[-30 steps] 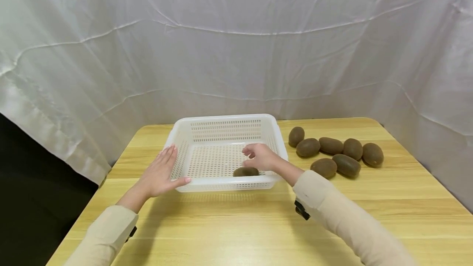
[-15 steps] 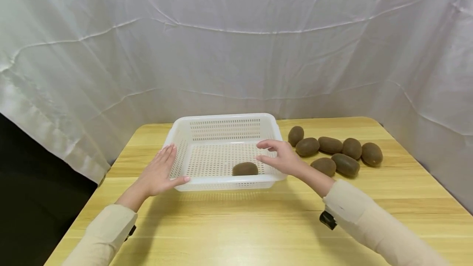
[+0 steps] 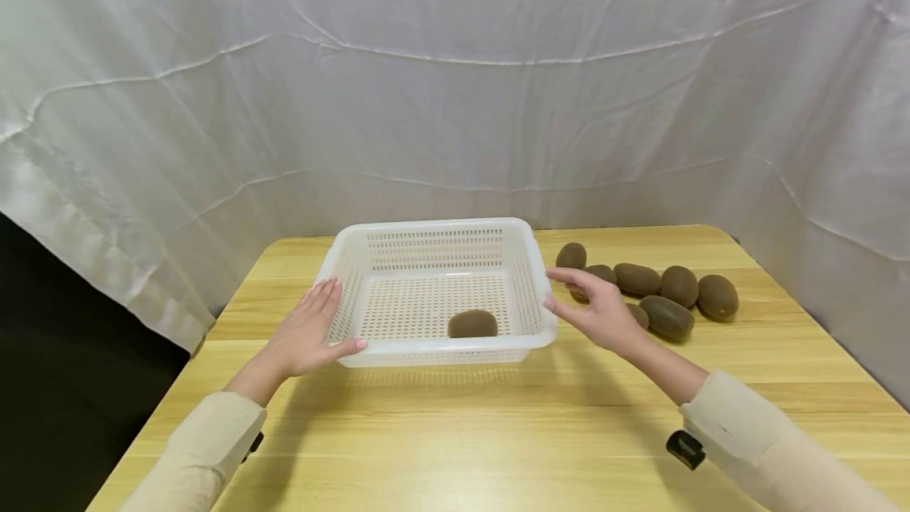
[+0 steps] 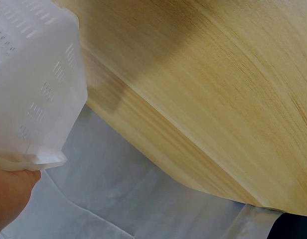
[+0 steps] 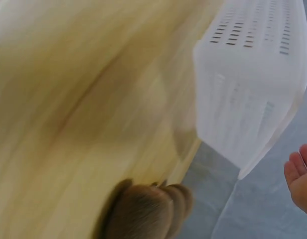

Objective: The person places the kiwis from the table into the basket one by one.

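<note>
I count one white basket [image 3: 441, 345] on one wooden table [image 3: 455, 425], and eight kiwis in all. Taking the basket's middle as the clock's hub, with twelve towards the pale curtain [image 3: 426, 117], one kiwi [image 3: 472, 325] lies inside, near five o'clock by the front wall. The other seven kiwis [image 3: 678, 286] sit loosely grouped on the table around three o'clock. Two of those are partly covered by the right hand [image 3: 603, 310], and its wrist view blurs them together, so I trust the head view for that count. There are two hands and two beige sleeves [image 3: 192, 449]. The left hand [image 3: 302, 338] is at about eight o'clock, fingers straight against the basket's side, thumb spread along the front rim. The right hand is outside the basket at three o'clock, thumb and fingers parted wide with nothing between them. A second ago that hand was inside the basket, just above the single kiwi; half a second ago it was over the right rim, and now it is past it. The inside kiwi shows more of itself above the front rim than a second ago, while the left hand and the basket look unchanged.
</note>
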`<action>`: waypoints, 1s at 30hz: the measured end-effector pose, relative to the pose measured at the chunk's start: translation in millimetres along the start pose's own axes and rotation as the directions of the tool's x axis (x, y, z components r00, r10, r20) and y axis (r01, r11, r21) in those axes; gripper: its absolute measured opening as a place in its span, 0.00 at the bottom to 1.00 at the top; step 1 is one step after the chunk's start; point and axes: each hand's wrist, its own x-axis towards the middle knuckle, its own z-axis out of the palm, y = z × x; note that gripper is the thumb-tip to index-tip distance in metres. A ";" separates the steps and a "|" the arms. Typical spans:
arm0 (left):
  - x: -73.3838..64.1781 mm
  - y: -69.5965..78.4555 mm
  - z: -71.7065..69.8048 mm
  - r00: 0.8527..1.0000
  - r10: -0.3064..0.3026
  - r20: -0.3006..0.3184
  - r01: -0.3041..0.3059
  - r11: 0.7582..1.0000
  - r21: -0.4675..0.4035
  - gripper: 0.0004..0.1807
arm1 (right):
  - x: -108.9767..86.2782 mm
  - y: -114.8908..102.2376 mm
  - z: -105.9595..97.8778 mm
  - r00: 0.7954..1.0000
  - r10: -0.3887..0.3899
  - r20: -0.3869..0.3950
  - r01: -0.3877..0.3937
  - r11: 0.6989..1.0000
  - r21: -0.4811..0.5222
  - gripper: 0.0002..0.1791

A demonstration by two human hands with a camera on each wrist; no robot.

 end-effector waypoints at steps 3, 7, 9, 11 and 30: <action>0.1 0.2 -0.7 1.000 0.001 0.002 -0.001 1.000 0.001 0.55 | -6.6 6.7 -5.7 0.998 -0.008 -0.058 0.007 1.000 -0.020 0.22; -0.6 0.2 -1.3 1.000 0.002 -0.001 -0.002 1.000 0.001 0.55 | -13.3 14.9 -11.8 0.996 -0.001 -0.084 -0.003 0.999 -0.053 0.23; -1.0 0.4 -1.5 1.000 0.002 -0.004 -0.002 1.000 0.002 0.55 | -16.3 19.1 -14.3 0.997 0.013 -0.080 -0.019 0.998 -0.065 0.23; -0.9 0.4 -1.0 1.000 0.000 -0.005 0.000 1.000 0.002 0.55 | -19.5 23.8 -16.6 0.997 0.031 -0.073 -0.037 0.996 -0.081 0.24; 0.8 -1.2 1.8 1.000 0.002 -0.004 -0.002 1.000 0.016 0.55 | -42.2 86.3 -51.8 0.980 0.197 0.026 -0.190 0.966 -0.173 0.33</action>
